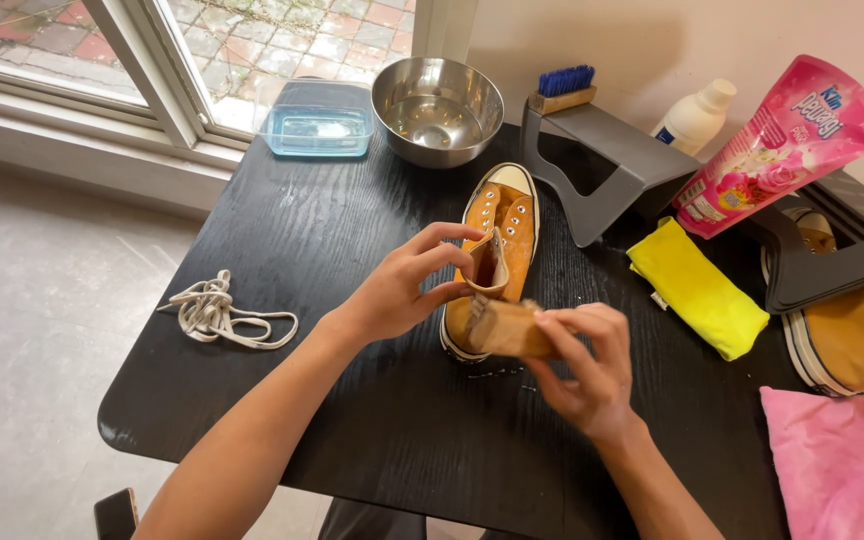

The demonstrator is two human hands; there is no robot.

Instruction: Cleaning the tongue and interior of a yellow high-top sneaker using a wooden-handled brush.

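The mustard-orange canvas sneaker with a white rubber sole and toe cap (497,250) lies unlaced on the black wood-grain table (352,400), and I will place everything else from it. Its long axis runs from the heel, nearest me, to the toe cap, which points away toward the round steel bowl (437,108).

My left hand (402,285) comes in from the sneaker's left side, and its thumb and fingers pinch the upright tongue at the shoe's opening, pulling it up. My right hand (587,365) sits at the heel end, slightly to the right of it, fingers pressed together on a tan flat insole (507,328) that lies across the heel, crosswise to the shoe's length. I cannot tell whether the insole's far end is still inside the shoe. The right hand is the nearer of the 2 to the heel; the left holds farther up toward the laces' eyelets.

Left of the sneaker, well apart, lies a loose bundle of off-white laces (220,313). Right of it lies a folded yellow cloth (697,290), and beyond that a grey angled shoe stand (602,165).
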